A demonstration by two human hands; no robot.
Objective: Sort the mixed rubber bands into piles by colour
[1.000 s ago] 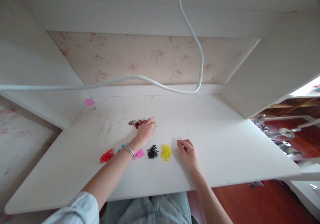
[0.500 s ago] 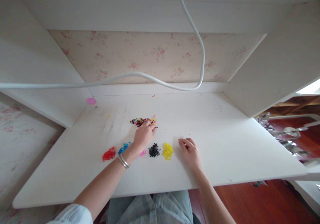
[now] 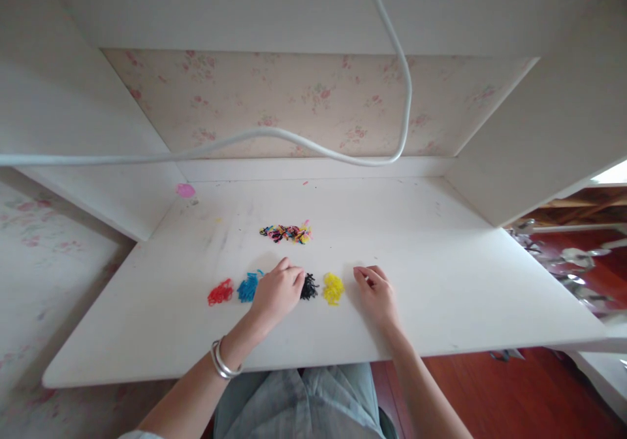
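A mixed heap of small coloured elastic bands [image 3: 288,232] lies mid-table. In front of it sit sorted little piles: red [image 3: 220,292], blue [image 3: 247,287], black [image 3: 309,287] and yellow [image 3: 333,288]. My left hand [image 3: 277,292], with bangles on the wrist, rests with fingers pinched together over the spot between the blue and black piles, hiding the pink pile; its fingertips touch the black pile's edge. My right hand [image 3: 376,291] lies on the table just right of the yellow pile, fingers loosely curled, apparently holding nothing.
The white table [image 3: 441,282] sits in a recess with side walls and floral wallpaper behind. A white cable [image 3: 313,148] hangs across the view. A pink blob [image 3: 185,190] sits at the back left corner. Metal objects [image 3: 563,256] lie off the right edge.
My left hand pulled back from the mixed heap to the row of sorted piles, now covering the pink pile. The right hand stayed in place.
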